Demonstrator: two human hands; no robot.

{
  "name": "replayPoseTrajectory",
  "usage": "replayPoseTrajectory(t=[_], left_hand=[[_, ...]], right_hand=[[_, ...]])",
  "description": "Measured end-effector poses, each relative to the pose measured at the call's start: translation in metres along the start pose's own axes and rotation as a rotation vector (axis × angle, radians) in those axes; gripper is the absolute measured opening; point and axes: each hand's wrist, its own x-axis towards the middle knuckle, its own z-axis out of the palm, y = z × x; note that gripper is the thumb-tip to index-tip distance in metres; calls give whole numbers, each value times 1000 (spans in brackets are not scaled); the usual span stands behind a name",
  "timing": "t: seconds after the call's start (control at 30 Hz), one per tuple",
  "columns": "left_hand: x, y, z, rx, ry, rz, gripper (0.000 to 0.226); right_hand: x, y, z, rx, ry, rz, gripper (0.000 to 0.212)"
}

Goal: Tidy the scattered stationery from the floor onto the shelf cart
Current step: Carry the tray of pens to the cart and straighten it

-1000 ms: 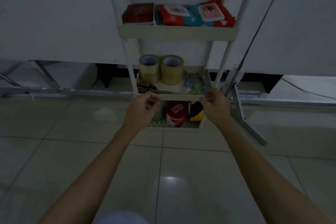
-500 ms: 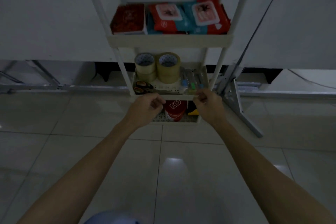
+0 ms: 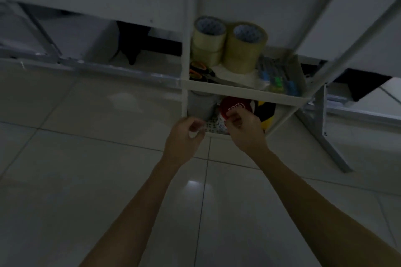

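Floor-level cart tier (image 3: 219, 134) meets both hands (image 3: 214, 130).

A white shelf cart (image 3: 243, 93) stands on the pale tiled floor (image 3: 86, 180). Its middle shelf carries two tape rolls (image 3: 245, 47), orange-handled scissors (image 3: 198, 70) and markers (image 3: 280, 81). The bottom shelf holds a grey roll (image 3: 200, 105), a red container (image 3: 235, 107) and yellow-black tape (image 3: 267, 112).

Bottom tier (image 3: 213, 130) seemingly crowded; tiled floor (image 3: 86, 180) open.
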Motion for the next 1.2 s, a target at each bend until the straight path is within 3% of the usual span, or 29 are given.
replayPoseTrajectory(t=[0.43,0.63,0.8,0.93,1.03,1.2], left_hand=[[12,-65,-8,-184,24,-92,17],[12,-47,6,-151,29,-47,11],[6,-25,38,-82,-111,-36,13],[5,5,65,25,-220,66,15],[11,24,82,125,-271,152,14],[23,50,110,369,-158,433,21]], right_hand=[[18,-3,68,-52,-9,-12,13],[9,15,51,-5,36,-7,12],[-22,59,8,-1,176,63,4],[-39,101,-19,54,369,160,8],[-38,123,-24,169,483,257,25],[-24,144,-12,228,372,187,40]])
